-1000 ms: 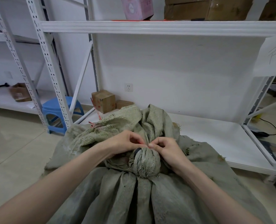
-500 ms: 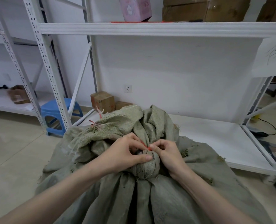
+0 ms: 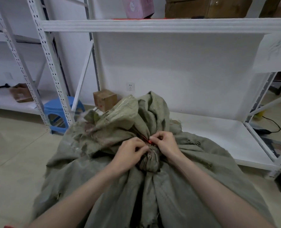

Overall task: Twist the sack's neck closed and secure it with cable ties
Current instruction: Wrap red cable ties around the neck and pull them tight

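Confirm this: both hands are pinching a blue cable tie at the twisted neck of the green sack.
Not blue: the cable tie is red. The head view shows the left hand and right hand pinching it at the twisted neck of the green sack.

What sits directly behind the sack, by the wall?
A small cardboard box stands behind the sack, near a wall socket. The sack's loose top covers the box's base, so whatever lies around it is hidden.
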